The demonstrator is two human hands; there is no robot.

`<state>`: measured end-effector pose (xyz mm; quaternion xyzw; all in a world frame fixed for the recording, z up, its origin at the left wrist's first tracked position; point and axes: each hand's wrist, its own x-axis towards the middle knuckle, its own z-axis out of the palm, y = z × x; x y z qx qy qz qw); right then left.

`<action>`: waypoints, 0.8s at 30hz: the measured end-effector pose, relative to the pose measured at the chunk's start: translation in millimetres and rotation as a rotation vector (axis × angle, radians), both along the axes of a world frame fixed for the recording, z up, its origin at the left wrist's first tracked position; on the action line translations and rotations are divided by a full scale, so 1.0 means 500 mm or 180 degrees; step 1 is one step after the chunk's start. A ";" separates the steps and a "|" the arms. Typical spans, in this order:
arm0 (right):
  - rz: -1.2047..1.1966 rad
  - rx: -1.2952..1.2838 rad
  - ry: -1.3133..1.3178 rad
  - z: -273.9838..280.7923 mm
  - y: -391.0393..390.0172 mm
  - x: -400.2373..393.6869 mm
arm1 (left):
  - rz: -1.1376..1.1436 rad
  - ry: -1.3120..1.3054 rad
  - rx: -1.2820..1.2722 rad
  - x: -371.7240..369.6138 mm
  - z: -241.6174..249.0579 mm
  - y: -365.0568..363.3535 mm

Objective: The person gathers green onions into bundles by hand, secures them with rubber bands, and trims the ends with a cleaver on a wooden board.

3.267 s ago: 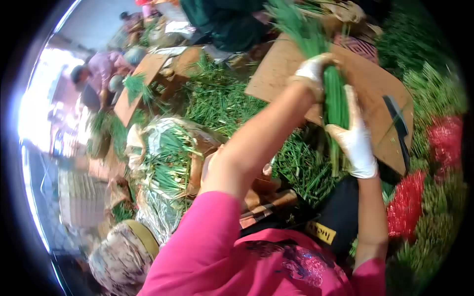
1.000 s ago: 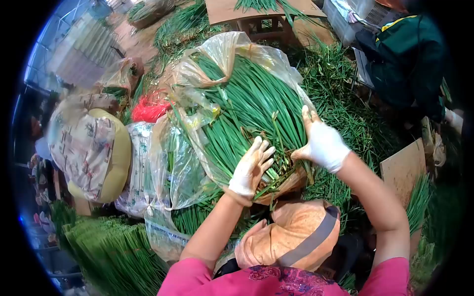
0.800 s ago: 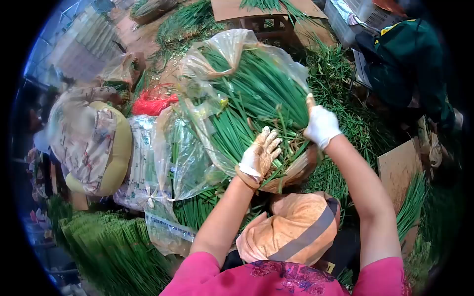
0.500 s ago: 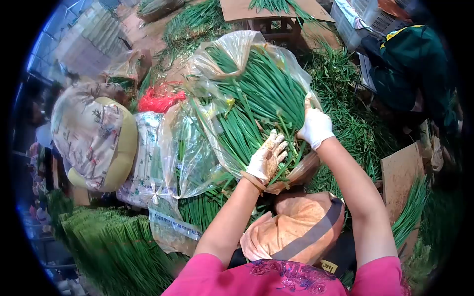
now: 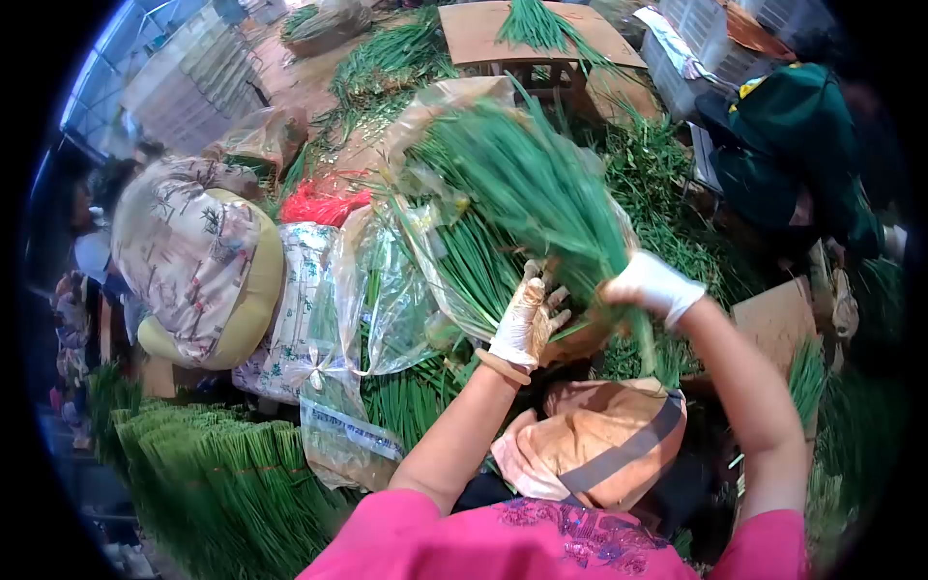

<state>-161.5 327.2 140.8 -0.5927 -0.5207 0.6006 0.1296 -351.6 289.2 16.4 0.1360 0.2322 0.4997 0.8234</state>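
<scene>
My right hand (image 5: 652,287), in a white glove, grips a large bunch of garlic chives (image 5: 541,184) near its lower end. The long green leaves fan up and left, blurred by motion, over the clear plastic bag (image 5: 452,95). My left hand (image 5: 527,314), gloved and stained brown, is at the bag's near edge just left of the bunch. Its fingers are spread and curve upward, with nothing held in them. More chives (image 5: 474,256) lie inside the bag below the raised bunch. An orange cloth (image 5: 590,430) covers my lap.
A person in a patterned top (image 5: 184,261) bends at the left beside red ties (image 5: 324,201). Bundled chives (image 5: 222,474) stand at lower left. Another person in dark green (image 5: 802,145) sits at right. A low table (image 5: 474,34) stands ahead; loose leaves (image 5: 667,203) cover the ground.
My right hand has closed around a bunch of chives and drawn it up out of the bag, toward me and rightward. My left hand stays near the bag's edge.
</scene>
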 end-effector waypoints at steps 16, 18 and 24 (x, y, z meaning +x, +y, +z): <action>0.2398 0.1231 -0.1689 -0.011 -0.272 -0.317 | -0.0052 0.0060 -0.0526 -0.213 -0.023 -0.241; 0.2182 0.1492 -0.1508 0.002 -0.285 -0.289 | -0.0068 -0.0298 -0.0599 -0.236 0.001 -0.271; 0.0635 0.1149 -0.0535 -0.147 -0.303 -0.190 | -0.0495 -0.0835 -0.1073 -0.304 0.010 -0.320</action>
